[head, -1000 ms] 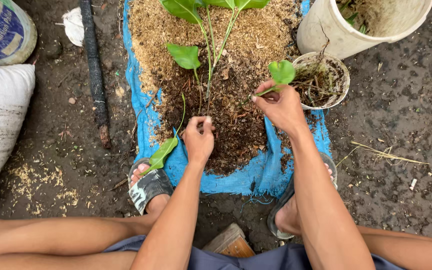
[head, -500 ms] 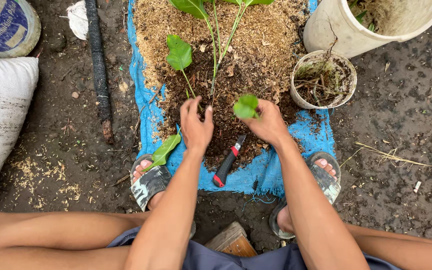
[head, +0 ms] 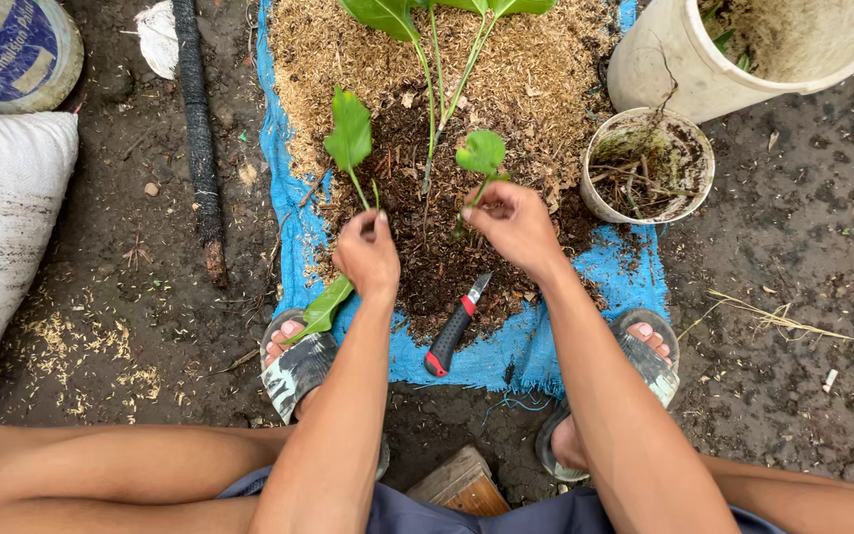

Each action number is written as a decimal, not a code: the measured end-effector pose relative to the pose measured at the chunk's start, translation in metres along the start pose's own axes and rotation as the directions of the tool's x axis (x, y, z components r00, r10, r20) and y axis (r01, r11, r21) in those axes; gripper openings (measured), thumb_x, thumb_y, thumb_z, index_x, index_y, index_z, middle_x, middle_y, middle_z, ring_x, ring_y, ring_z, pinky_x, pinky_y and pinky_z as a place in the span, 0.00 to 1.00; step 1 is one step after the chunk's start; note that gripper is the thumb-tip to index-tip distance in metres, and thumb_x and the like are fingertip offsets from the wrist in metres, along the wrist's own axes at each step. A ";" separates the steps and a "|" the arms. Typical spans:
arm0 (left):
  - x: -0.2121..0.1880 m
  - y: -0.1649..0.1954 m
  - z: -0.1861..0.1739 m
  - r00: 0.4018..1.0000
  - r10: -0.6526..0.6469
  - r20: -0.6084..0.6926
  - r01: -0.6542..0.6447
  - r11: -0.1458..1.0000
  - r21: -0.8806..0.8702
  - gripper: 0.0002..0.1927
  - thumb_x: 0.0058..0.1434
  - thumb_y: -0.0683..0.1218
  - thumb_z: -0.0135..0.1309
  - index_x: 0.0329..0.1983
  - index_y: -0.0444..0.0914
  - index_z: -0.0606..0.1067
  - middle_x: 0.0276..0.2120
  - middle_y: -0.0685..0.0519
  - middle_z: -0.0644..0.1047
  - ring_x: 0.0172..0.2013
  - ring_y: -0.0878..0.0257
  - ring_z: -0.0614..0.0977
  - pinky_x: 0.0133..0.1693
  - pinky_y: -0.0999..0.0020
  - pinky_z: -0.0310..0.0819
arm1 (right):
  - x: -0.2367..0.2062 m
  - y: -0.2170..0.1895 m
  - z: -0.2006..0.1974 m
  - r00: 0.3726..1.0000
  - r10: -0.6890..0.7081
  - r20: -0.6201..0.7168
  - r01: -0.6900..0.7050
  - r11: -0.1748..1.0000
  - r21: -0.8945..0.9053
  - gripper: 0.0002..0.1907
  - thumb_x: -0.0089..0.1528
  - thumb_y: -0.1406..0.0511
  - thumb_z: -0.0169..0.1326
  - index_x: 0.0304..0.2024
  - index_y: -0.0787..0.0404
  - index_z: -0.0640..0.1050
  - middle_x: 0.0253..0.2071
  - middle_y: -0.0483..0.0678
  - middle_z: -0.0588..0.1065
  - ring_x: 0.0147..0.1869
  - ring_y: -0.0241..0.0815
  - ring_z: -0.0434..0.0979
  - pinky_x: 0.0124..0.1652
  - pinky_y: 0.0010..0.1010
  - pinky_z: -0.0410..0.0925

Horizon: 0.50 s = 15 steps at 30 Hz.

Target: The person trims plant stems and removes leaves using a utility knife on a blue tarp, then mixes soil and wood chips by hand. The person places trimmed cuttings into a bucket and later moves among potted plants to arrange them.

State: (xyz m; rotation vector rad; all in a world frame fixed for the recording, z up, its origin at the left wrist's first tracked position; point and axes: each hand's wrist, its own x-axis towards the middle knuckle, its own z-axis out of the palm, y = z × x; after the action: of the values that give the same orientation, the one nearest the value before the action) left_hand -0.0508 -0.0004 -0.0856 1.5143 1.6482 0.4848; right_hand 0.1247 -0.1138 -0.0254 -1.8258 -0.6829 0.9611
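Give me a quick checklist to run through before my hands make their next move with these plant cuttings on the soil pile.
1. Left hand grips the stem of the left cutting: ok, fingers closed at its base.
2. Right hand holds the small-leaf cutting: ok, pinched by the stem.
3. Knife clear of both hands: ok, lying on the soil near the tarp edge, between the forearms.
4. Knife blade folded or covered: not ok, blade tip shows bare.
5. Small pot within reach: ok, just right of the right hand, dirt and dry roots inside.
6. Roots on the held cuttings: cannot tell, hidden by fingers and soil.
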 end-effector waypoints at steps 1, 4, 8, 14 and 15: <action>-0.004 -0.007 -0.001 1.000 0.008 -0.028 -0.007 0.999 0.040 0.17 0.67 0.50 0.58 0.57 0.41 0.80 0.45 0.51 0.84 0.48 0.54 0.83 0.58 0.56 0.72 | 0.008 -0.002 0.000 1.000 -0.021 -0.007 0.021 1.000 -0.002 0.06 0.60 0.69 0.61 0.40 0.59 0.82 0.36 0.43 0.81 0.38 0.32 0.80 0.41 0.28 0.74; -0.009 -0.027 -0.007 0.998 -0.014 -0.065 0.024 0.989 0.146 0.23 0.62 0.48 0.61 0.60 0.38 0.73 0.39 0.50 0.86 0.52 0.50 0.76 0.57 0.51 0.67 | 0.034 -0.010 0.003 0.998 -0.055 -0.023 0.054 0.998 -0.026 0.06 0.60 0.69 0.61 0.40 0.60 0.82 0.36 0.44 0.81 0.37 0.33 0.79 0.41 0.28 0.73; -0.002 -0.042 -0.014 0.985 -0.170 0.037 0.155 0.956 0.248 0.34 0.59 0.49 0.63 0.67 0.37 0.67 0.40 0.45 0.84 0.54 0.47 0.76 0.58 0.49 0.67 | 0.066 -0.024 0.011 0.999 -0.007 -0.035 0.006 1.000 -0.005 0.08 0.61 0.69 0.61 0.43 0.61 0.82 0.37 0.47 0.82 0.38 0.36 0.79 0.42 0.32 0.73; 0.007 -0.047 -0.017 0.942 -0.329 0.060 0.300 0.911 0.283 0.29 0.59 0.51 0.63 0.63 0.40 0.73 0.48 0.41 0.80 0.54 0.45 0.80 0.58 0.52 0.71 | 0.092 -0.036 0.019 0.984 -0.011 -0.180 -0.018 0.987 -0.157 0.24 0.58 0.67 0.64 0.57 0.60 0.77 0.50 0.50 0.80 0.52 0.42 0.80 0.54 0.39 0.72; 0.007 -0.048 -0.017 0.937 -0.342 0.065 0.310 0.904 0.295 0.29 0.59 0.51 0.64 0.63 0.40 0.73 0.48 0.40 0.79 0.54 0.45 0.80 0.58 0.52 0.71 | 0.090 -0.036 0.020 0.976 -0.017 -0.217 -0.026 0.981 -0.191 0.27 0.57 0.67 0.64 0.60 0.59 0.75 0.52 0.51 0.79 0.54 0.43 0.79 0.55 0.41 0.70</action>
State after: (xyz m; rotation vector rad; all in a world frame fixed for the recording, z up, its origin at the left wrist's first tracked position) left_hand -0.0936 0.0010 -0.1139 1.3903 1.8904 -0.0219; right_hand 0.1551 -0.0195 -0.0273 -2.0676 -0.6537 0.7026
